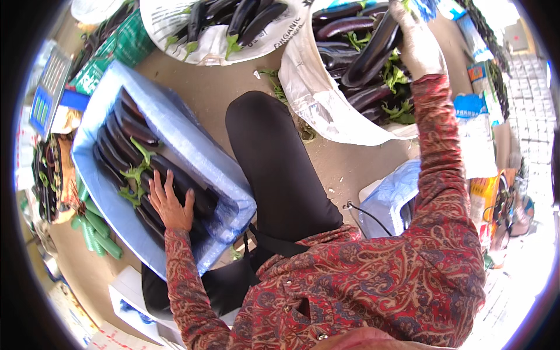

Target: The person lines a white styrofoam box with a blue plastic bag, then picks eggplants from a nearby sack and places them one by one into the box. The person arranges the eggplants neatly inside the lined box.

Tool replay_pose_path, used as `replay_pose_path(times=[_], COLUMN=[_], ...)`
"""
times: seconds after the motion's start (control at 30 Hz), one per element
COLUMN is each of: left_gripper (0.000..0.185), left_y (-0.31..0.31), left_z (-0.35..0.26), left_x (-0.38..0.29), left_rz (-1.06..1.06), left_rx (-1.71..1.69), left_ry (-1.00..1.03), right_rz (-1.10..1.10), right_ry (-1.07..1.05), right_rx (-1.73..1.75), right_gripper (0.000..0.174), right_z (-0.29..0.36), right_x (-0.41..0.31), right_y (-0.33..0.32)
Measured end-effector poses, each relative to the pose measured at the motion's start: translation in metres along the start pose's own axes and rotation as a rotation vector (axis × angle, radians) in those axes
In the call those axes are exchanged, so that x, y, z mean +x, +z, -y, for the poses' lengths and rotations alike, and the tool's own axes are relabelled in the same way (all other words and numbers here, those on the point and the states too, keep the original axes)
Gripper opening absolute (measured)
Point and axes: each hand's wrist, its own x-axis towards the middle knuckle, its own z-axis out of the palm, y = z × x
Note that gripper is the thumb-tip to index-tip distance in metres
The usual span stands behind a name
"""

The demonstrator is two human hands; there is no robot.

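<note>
My left hand (171, 202) lies with spread fingers on the long dark eggplants (127, 153) in a box lined with blue plastic film (192, 127). Their green stem ends point towards the middle of the box. At the upper right, my right hand (411, 39) is closed around the stem end of a long eggplant (369, 52). That eggplant hangs slantwise over a white woven sack (323, 109) with its rim rolled down, which holds more eggplants and some leaves. The fingertips of my right hand are partly cut off by the picture's top edge.
Another white sack (210, 52) of eggplants stands at the top. A digital scale (50, 92) is at the far left, near a green sack (118, 52). Green vegetables in netting (98, 232) lie left of the box. Another blue-lined container (389, 192) stands at my right.
</note>
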Motion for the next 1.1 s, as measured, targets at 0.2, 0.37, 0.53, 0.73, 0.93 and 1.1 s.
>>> replay_pose_path(times=[0.2,0.37,0.53,0.73,0.93,1.1], left_gripper=[0.078,0.084,0.086,0.081,0.032,0.022], left_y=[-0.007,-0.011,-0.003,-0.016,-0.125,-0.093], left_z=[-0.008,-0.019,-0.013,-0.018,0.067,0.215], left_x=[-0.003,-0.004,-0.005,-0.009,-0.105,-0.318], left_rz=[-0.117,0.118,0.086,0.012,-0.488,-0.979], left_rx=[-0.136,-0.058,-0.091,-0.149,-0.145,-0.052], left_ry=[-0.003,-0.192,-0.176,-0.191,-0.352,-1.086], right_rz=[0.453,0.810,0.976,0.969,1.243,1.240], right_ry=[0.059,-0.066,-0.499,-0.658,-0.720,-0.670], right_rx=[0.292,0.128,-0.628,-0.917,-0.973,-0.977], right_gripper=[0.050,0.063,0.073,0.078,0.060,0.061], right_z=[0.095,0.109,0.022,-0.047,-0.038,-0.032], right_x=[0.001,-0.075,-0.190,-0.237,-0.223,-0.225], right_y=[0.104,0.271,0.392,0.403,0.385,0.385])
